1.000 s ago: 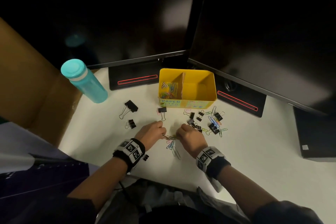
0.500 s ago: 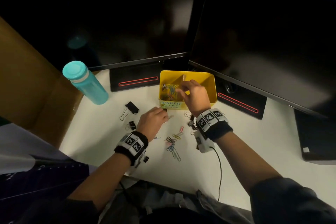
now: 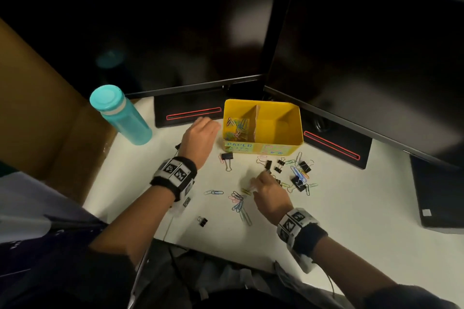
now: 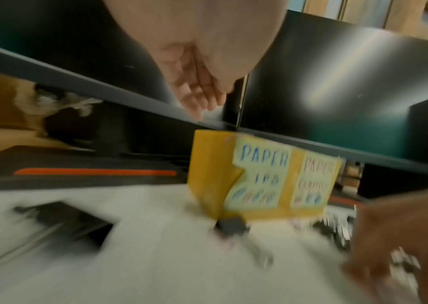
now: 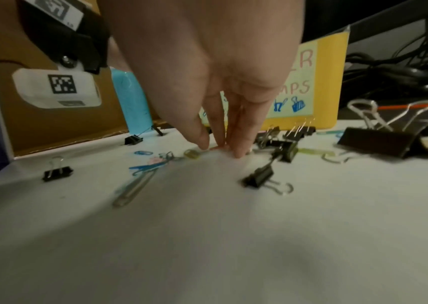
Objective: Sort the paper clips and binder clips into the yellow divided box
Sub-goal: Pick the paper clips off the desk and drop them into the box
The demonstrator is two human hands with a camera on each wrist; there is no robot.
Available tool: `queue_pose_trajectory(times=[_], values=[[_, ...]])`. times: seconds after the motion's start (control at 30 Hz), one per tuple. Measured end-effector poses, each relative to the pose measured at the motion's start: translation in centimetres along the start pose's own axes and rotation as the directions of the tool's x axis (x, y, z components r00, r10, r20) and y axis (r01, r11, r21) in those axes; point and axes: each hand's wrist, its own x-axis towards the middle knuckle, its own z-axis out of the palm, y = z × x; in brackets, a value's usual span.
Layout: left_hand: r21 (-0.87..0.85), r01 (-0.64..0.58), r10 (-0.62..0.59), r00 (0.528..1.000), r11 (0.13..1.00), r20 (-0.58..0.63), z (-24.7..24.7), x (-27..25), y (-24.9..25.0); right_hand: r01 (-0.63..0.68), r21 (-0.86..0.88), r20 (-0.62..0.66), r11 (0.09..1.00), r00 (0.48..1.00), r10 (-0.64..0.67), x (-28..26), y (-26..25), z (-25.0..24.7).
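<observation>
Two dark monitors (image 3: 364,57) overhang the white desk (image 3: 351,233).

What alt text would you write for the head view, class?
A right hand reaches its fingers down to a yellow paper clip among scattered clips on a white desk; the left hand hovers beside a yellow divided box.

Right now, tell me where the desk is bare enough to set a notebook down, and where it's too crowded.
Bare: the white desk right of the right hand, toward the near edge; also the strip between the teal plastic bottle and the left hand. Crowded: in front of the yellow divided box, where black binder clips and coloured paper clips lie scattered.
</observation>
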Motion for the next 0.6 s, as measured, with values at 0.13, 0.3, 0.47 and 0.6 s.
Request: queue_pose_trajectory(times=[0.13,0.3,0.47,0.6], values=[[0.122,-0.152,0.116,0.959,0.981,0.260,0.9,-4.3,-2.0,0.118,0.003,0.067,0.993,0.991,-0.118,0.2,-1.7,0.5],[0.185,-0.158,0.030,0.833,0.970,0.552,2.6,-6.2,-2.5,0.236,-0.127,0.138,0.963,0.966,-0.218,3.0,-2.9,-0.5],[0.224,-0.168,-0.006,0.786,0.960,0.618,2.8,-5.5,-1.7,0.277,-0.275,0.316,0.921,0.930,-0.185,3.8,-2.6,-0.9],[0.241,-0.198,0.009,0.789,0.950,0.615,2.5,-5.9,-1.9,0.291,-0.315,0.279,0.903,0.938,-0.205,2.7,-1.2,-1.2]])
